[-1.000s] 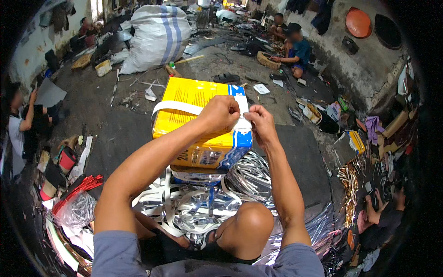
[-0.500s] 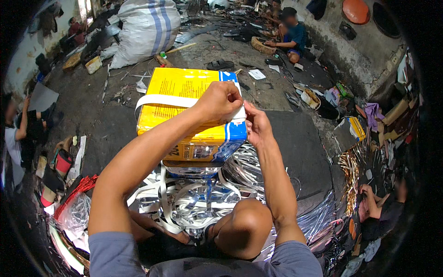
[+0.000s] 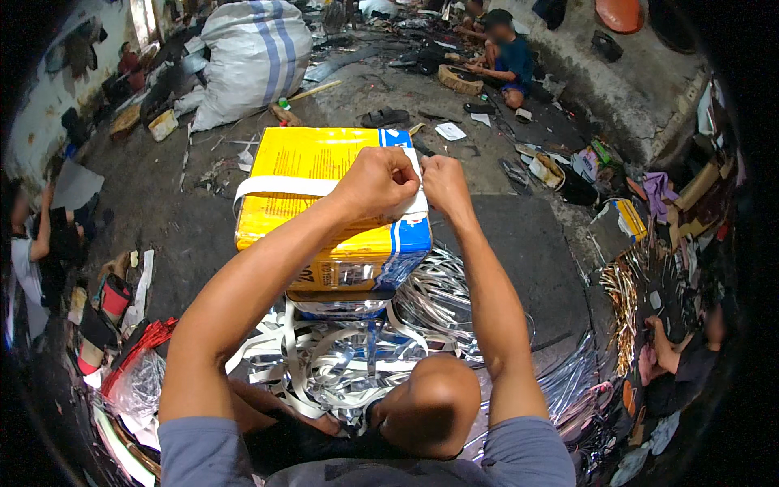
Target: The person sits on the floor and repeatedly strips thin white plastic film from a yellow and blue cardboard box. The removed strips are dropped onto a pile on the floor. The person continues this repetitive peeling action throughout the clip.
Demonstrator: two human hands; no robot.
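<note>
A yellow and blue box (image 3: pixel 312 150) with a glossy surface stands in front of me, raised on a smaller support. Across its top runs a flat white strap (image 3: pixel 272 187) that passes under my left hand. My left hand (image 3: pixel 377 183) rests on the right part of the box top, closed in a pinch over white material; the fingertips hide what they grip. Just beyond the box's right edge, my right hand (image 3: pixel 445 185) is closed, its fingertips close to those of the left. Whatever it pinches is too small to make out.
Shiny silver and white strips (image 3: pixel 349 353) lie heaped between the box and my knees. A big white sack (image 3: pixel 251 65) stands at the far left. Gold strips (image 3: pixel 621 304) lie to the right. Other people sit at the far right, left edge and right edge.
My right hand has risen from beside the box's right side to the level of its top edge, its fingers now curled closed. The left hand stays pinched near the same spot.
</note>
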